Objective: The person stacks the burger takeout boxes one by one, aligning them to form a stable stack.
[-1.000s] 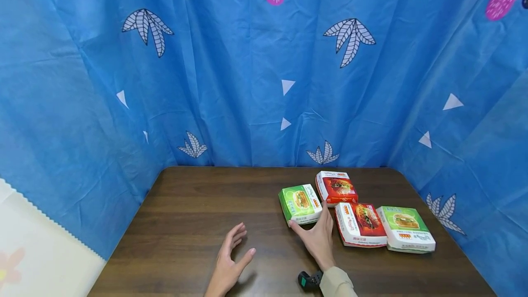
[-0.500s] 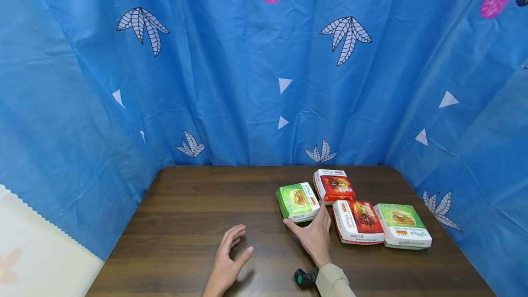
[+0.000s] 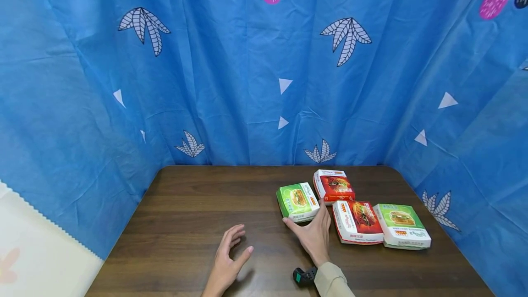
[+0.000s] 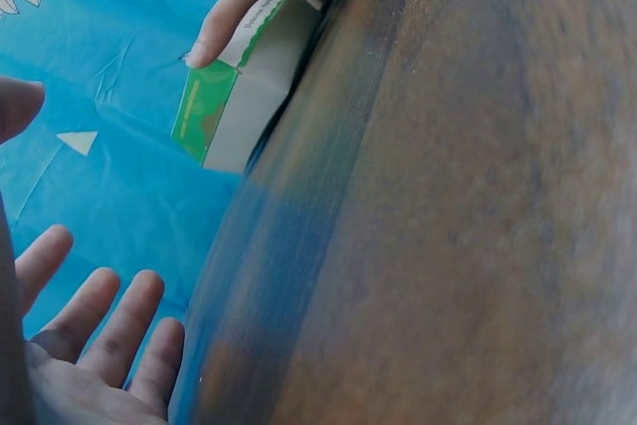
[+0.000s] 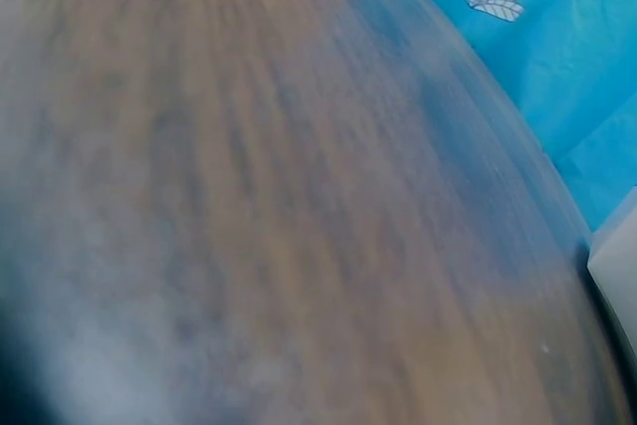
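A green and white hamburger box (image 3: pixel 298 198) lies right of the table's middle. My right hand (image 3: pixel 315 235) holds it at its near side, thumb at the left front corner and fingers by the right one. The left wrist view shows that thumb against the box's green corner (image 4: pixel 204 111). In the head view my left hand (image 3: pixel 227 258) hovers over the table, fingers loosely bent, thumb apart, nothing in it. Its spread fingers (image 4: pixel 124 330) also appear in the left wrist view. The right wrist view does not show the right hand.
Behind the held box's right side lies a red hamburger box (image 3: pixel 335 187). Nearer are a red and white box (image 3: pixel 358 222) and another green one (image 3: pixel 402 226), side by side. A blue curtain (image 3: pixel 231 81) hangs behind the brown wooden table (image 3: pixel 181 223).
The head view shifts very slightly. Both hands and all the boxes keep their places on the table.
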`<action>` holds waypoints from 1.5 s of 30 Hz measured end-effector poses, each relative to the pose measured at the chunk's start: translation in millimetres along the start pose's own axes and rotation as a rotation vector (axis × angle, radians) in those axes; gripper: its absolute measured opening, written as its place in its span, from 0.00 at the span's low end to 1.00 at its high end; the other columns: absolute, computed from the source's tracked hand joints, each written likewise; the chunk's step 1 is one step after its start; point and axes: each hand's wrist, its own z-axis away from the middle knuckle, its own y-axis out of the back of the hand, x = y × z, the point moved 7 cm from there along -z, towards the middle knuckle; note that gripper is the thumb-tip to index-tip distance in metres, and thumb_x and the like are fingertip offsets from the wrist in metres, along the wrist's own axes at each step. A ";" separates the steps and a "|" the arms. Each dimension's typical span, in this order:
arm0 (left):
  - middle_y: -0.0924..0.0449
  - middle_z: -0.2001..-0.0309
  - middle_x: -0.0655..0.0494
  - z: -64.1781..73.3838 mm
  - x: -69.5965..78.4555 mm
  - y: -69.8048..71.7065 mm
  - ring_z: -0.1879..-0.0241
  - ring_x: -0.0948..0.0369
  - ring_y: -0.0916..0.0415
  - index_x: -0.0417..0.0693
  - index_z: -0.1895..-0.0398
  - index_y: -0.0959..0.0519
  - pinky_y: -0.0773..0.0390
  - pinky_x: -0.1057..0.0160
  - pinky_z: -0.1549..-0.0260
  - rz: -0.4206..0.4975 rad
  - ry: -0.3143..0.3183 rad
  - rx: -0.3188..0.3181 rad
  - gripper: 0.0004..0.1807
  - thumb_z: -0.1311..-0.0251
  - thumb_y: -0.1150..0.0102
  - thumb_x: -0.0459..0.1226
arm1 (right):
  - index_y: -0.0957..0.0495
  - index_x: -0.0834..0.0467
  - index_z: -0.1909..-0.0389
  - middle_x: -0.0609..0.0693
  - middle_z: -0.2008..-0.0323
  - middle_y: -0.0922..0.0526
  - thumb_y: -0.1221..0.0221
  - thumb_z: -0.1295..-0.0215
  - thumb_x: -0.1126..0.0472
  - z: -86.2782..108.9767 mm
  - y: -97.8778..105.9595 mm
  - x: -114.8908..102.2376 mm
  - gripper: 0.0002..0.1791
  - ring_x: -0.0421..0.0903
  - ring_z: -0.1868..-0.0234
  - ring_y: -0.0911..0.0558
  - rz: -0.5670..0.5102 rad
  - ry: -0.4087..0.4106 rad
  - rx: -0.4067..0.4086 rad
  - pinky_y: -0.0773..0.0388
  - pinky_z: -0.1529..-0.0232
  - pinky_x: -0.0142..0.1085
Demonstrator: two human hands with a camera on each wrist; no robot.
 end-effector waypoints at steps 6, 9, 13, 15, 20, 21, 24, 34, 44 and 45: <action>0.29 0.30 0.42 1.2 -2.0 -0.7 0.36 0.50 0.26 0.39 0.27 0.33 0.25 0.61 0.36 0.001 0.041 -0.015 0.36 0.37 0.30 0.36 | 0.60 0.58 0.17 0.63 0.22 0.47 0.24 0.60 0.27 0.0 -0.6 -0.1 0.79 0.61 0.24 0.45 -0.002 0.015 0.015 0.44 0.26 0.63; 0.28 0.31 0.41 1.2 -1.4 -0.7 0.36 0.50 0.25 0.38 0.27 0.34 0.25 0.62 0.36 0.005 0.026 -0.014 0.37 0.37 0.30 0.36 | 0.60 0.57 0.17 0.63 0.22 0.47 0.23 0.60 0.28 -0.4 -0.4 0.0 0.79 0.61 0.24 0.45 -0.005 0.013 0.026 0.43 0.26 0.63; 0.28 0.31 0.41 0.7 0.1 -0.4 0.36 0.50 0.25 0.38 0.27 0.34 0.25 0.61 0.36 0.003 0.004 -0.014 0.37 0.37 0.30 0.36 | 0.60 0.56 0.17 0.63 0.23 0.46 0.24 0.60 0.27 -1.7 -1.0 0.1 0.79 0.61 0.25 0.44 -0.002 0.007 0.030 0.43 0.26 0.63; 0.27 0.31 0.41 0.2 1.2 -0.1 0.36 0.49 0.25 0.38 0.27 0.33 0.25 0.60 0.36 -0.005 -0.013 -0.013 0.36 0.37 0.30 0.36 | 0.60 0.56 0.17 0.63 0.23 0.46 0.25 0.60 0.26 -2.1 -1.4 0.3 0.79 0.61 0.25 0.44 0.003 0.005 0.028 0.43 0.26 0.63; 0.27 0.33 0.41 -0.2 3.2 0.5 0.38 0.48 0.24 0.37 0.28 0.33 0.24 0.58 0.38 -0.024 -0.053 -0.008 0.35 0.36 0.31 0.36 | 0.59 0.57 0.17 0.63 0.23 0.45 0.26 0.59 0.25 -2.1 -1.5 1.4 0.78 0.61 0.25 0.44 0.001 0.009 0.026 0.43 0.26 0.62; 0.27 0.33 0.40 -0.2 3.2 0.4 0.38 0.48 0.24 0.37 0.28 0.34 0.24 0.58 0.38 -0.026 -0.058 -0.009 0.35 0.36 0.31 0.36 | 0.59 0.57 0.17 0.63 0.23 0.45 0.25 0.59 0.25 -2.0 -1.4 1.7 0.77 0.60 0.25 0.43 0.000 0.010 0.027 0.43 0.26 0.62; 0.27 0.33 0.40 0.0 2.6 0.0 0.38 0.47 0.25 0.36 0.28 0.34 0.24 0.59 0.37 -0.022 -0.059 -0.013 0.36 0.36 0.31 0.36 | 0.57 0.57 0.18 0.62 0.24 0.43 0.26 0.58 0.25 -1.6 -0.9 2.2 0.76 0.60 0.25 0.41 -0.003 0.013 0.030 0.41 0.26 0.62; 0.26 0.32 0.42 -1.1 0.3 -0.5 0.34 0.48 0.26 0.38 0.26 0.34 0.27 0.62 0.34 0.023 -0.013 -0.017 0.38 0.38 0.30 0.35 | 0.54 0.56 0.18 0.60 0.26 0.41 0.25 0.53 0.31 0.2 2.0 0.7 0.70 0.59 0.27 0.38 -0.069 0.013 0.025 0.40 0.27 0.61; 0.25 0.33 0.43 -0.3 0.3 -1.2 0.34 0.48 0.26 0.38 0.27 0.33 0.26 0.61 0.35 0.020 -0.020 -0.013 0.37 0.38 0.29 0.36 | 0.55 0.54 0.18 0.60 0.25 0.42 0.24 0.52 0.33 2.4 1.8 4.4 0.69 0.59 0.27 0.39 -0.115 0.001 0.013 0.40 0.27 0.63; 0.25 0.33 0.43 -0.1 0.3 -1.3 0.34 0.48 0.26 0.38 0.27 0.32 0.26 0.61 0.35 0.022 -0.021 -0.013 0.37 0.38 0.29 0.36 | 0.55 0.54 0.18 0.60 0.25 0.42 0.24 0.52 0.34 3.0 2.1 4.9 0.69 0.59 0.27 0.39 -0.121 -0.003 0.010 0.40 0.28 0.63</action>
